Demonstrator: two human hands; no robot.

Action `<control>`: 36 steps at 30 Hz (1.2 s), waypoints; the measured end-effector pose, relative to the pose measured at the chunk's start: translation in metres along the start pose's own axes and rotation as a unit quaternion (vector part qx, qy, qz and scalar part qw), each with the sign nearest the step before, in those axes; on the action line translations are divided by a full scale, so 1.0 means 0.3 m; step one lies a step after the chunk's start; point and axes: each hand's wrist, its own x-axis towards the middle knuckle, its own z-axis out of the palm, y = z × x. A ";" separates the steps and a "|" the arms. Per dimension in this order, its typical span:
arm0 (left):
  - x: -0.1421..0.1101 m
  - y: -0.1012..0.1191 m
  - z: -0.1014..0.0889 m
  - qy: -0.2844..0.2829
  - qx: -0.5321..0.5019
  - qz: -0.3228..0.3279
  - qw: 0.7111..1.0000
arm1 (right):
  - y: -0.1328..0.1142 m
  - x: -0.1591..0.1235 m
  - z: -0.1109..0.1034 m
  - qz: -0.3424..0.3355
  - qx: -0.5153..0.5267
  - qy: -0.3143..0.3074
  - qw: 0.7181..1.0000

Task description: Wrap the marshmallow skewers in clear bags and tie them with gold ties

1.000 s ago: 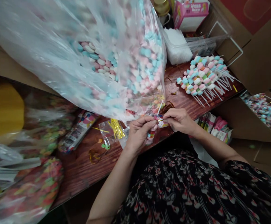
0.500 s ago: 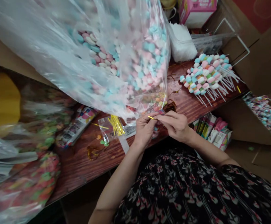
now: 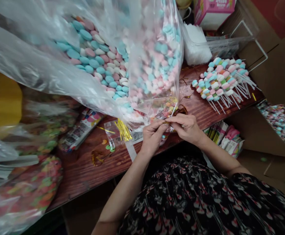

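My left hand [image 3: 153, 135] and my right hand [image 3: 185, 127] meet over the table's near edge, fingertips pinched together. Between them is a small gold twist tie [image 3: 167, 122], mostly covered by the fingers. A candy stick [image 3: 175, 109] is in the left hand's pinch; its white end points up and away, and its coloured candies in clear wrap show below the hands. My right thumb and forefinger grip the tie. To the left of my hands lies a bundle of gold twist ties [image 3: 123, 130] on a small clear bag.
A big clear bag of pastel candies [image 3: 103, 65] fills the far side. Finished-looking candy sticks [image 3: 223, 80] are piled at right on the wooden table [image 3: 83, 178]. Bags of gummy rings [image 3: 41, 186] lie left. An open carton [image 3: 277, 122] stands below the right edge.
The gold twist tie, which stuck out flat by my left thumb, is now mostly hidden between both hands' fingertips. My right fingers have closed in on it. The view has shifted slightly.
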 end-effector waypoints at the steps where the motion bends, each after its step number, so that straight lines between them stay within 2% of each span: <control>1: 0.000 0.005 0.001 -0.005 0.011 0.010 1.000 | -0.001 0.002 -0.002 -0.002 -0.008 -0.001 1.000; 6: 0.005 0.022 0.014 -0.005 0.041 0.038 0.998 | -0.004 0.012 -0.015 -0.007 -0.051 -0.029 0.998; 11: 0.008 0.002 0.012 0.027 0.016 0.004 0.999 | -0.002 0.007 -0.001 -0.021 -0.067 -0.035 0.997; 13: 0.005 -0.003 0.010 0.035 -0.019 -0.021 0.999 | -0.002 -0.009 0.015 -0.024 -0.057 0.002 0.998; 15: 0.001 0.000 0.012 0.042 -0.058 -0.043 0.997 | -0.004 -0.034 0.035 -0.010 -0.027 0.067 0.997; 18: -0.003 0.014 0.023 0.041 -0.099 -0.059 0.992 | -0.010 -0.073 0.059 0.096 0.078 0.121 0.985; 20: -0.001 0.029 0.031 0.029 -0.110 -0.059 0.992 | -0.008 -0.085 0.060 0.194 0.176 0.097 0.960; 22: 0.001 0.047 0.037 0.005 -0.099 -0.051 0.994 | 0.002 -0.081 0.043 0.253 0.267 0.040 0.929; 26: 0.005 0.083 0.038 -0.076 -0.052 -0.052 0.994 | 0.040 -0.046 -0.034 0.272 0.359 -0.129 0.884; 28: 0.007 0.096 0.036 -0.120 -0.037 -0.068 0.990 | 0.051 -0.027 -0.080 0.234 0.333 -0.207 0.890; 29: 0.008 0.101 0.034 -0.140 -0.033 -0.081 0.986 | 0.052 -0.021 -0.100 0.193 0.293 -0.228 0.908; 30: 0.010 0.106 0.032 -0.157 -0.032 -0.098 0.982 | 0.050 -0.016 -0.118 0.137 0.237 -0.236 0.932; 32: 0.013 0.114 0.029 -0.191 -0.047 -0.147 0.969 | 0.041 -0.013 -0.145 -0.017 0.099 -0.219 0.971; 33: 0.015 0.118 0.028 -0.213 -0.059 -0.178 0.959 | 0.034 -0.014 -0.156 -0.106 0.033 -0.201 0.973; 34: 0.017 0.124 0.027 -0.237 -0.071 -0.209 0.946 | 0.027 -0.016 -0.165 -0.194 -0.024 -0.184 0.963; 36: 0.021 0.135 0.025 -0.287 -0.088 -0.263 0.917 | 0.011 -0.022 -0.180 -0.336 -0.106 -0.157 0.923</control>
